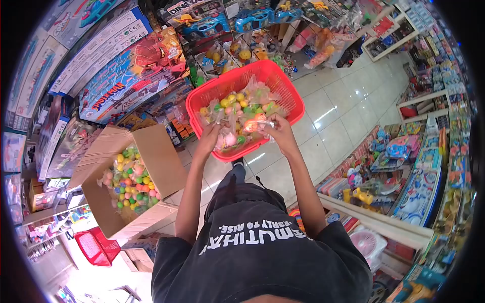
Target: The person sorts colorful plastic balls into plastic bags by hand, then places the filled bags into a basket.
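Note:
A red plastic basket [295,103] stands in front of me, holding clear bags of small yellow, green and pink balls [237,103]. Over its near left part, my left hand [211,135] has its fingers closed on a clear plastic bag with pink balls [228,139] in it. My right hand [279,130] pinches the edge of another clear bag, with orange balls [254,122] inside, above the near side of the basket. The two hands are apart, with the bags between them.
An open cardboard box [159,151] with many colourful balls is at the left. Behind it are stacked toy boxes [136,73]. A smaller red basket [98,246] is at the lower left. Shelves of toys [389,161] line the right, beside the tiled floor [323,108].

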`<move>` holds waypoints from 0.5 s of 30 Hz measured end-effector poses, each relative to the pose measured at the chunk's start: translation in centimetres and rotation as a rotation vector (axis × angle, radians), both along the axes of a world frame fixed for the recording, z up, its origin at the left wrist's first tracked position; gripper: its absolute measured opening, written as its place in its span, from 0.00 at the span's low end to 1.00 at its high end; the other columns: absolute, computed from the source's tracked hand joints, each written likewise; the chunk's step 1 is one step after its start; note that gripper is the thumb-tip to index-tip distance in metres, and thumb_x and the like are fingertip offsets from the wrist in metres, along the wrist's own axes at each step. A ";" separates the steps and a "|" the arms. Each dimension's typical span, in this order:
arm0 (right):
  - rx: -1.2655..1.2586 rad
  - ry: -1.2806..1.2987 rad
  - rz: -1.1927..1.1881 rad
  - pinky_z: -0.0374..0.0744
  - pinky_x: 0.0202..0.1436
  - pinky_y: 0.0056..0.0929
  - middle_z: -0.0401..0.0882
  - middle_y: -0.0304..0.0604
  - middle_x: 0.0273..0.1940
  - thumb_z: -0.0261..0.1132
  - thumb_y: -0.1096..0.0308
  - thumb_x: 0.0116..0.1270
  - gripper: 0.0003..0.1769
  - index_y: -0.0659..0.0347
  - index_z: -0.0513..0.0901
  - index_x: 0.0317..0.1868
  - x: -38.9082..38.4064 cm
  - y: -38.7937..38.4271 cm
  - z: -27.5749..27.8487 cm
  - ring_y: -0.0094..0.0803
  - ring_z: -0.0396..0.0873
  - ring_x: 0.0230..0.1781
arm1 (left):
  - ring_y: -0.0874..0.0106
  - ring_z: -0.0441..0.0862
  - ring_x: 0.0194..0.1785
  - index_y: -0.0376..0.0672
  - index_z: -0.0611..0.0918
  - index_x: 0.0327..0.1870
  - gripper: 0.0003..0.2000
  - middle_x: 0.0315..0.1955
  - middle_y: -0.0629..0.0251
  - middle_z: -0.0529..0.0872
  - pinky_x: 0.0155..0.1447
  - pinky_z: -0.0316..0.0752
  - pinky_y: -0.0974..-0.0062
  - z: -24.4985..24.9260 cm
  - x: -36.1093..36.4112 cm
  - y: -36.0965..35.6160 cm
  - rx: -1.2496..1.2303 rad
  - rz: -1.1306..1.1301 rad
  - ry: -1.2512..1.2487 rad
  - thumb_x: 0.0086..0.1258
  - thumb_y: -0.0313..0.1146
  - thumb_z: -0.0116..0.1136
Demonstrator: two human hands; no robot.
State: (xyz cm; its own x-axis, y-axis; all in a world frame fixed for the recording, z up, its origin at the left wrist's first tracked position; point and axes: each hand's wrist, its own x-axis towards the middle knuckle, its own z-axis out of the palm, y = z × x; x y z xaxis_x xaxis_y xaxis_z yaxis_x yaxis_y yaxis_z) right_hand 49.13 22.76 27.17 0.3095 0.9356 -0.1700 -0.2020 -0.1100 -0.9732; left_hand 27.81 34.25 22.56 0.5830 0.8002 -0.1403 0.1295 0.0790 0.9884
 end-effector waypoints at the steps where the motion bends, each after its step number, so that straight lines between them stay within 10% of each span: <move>1: -0.010 -0.003 0.015 0.76 0.32 0.17 0.76 0.38 0.31 0.64 0.75 0.58 0.09 0.65 0.72 0.36 0.8 1.2 -0.5 0.19 0.75 0.28 | 0.68 0.76 0.45 0.35 0.78 0.38 0.15 0.40 0.58 0.81 0.52 0.66 0.73 -0.5 0.7 0.8 -0.010 0.015 -0.003 0.67 0.37 0.41; 15: 0.008 -0.504 0.237 0.74 0.28 0.20 0.74 0.37 0.25 0.63 0.74 0.58 0.08 0.64 0.72 0.33 3.8 11.5 -9.1 0.21 0.77 0.25 | 0.65 0.77 0.47 0.39 0.83 0.38 0.18 0.40 0.56 0.83 0.57 0.66 0.72 -3.8 2.7 4.3 -0.215 -0.554 0.275 0.67 0.40 0.40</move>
State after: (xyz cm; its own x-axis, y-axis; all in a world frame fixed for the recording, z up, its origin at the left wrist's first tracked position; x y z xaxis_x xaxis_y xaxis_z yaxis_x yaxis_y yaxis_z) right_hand 52.90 34.26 18.06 0.1313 0.9902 -0.0479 0.3182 -0.0878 -0.9440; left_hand 30.47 38.59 18.78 0.8209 0.3291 -0.4666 0.4539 0.1197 0.8830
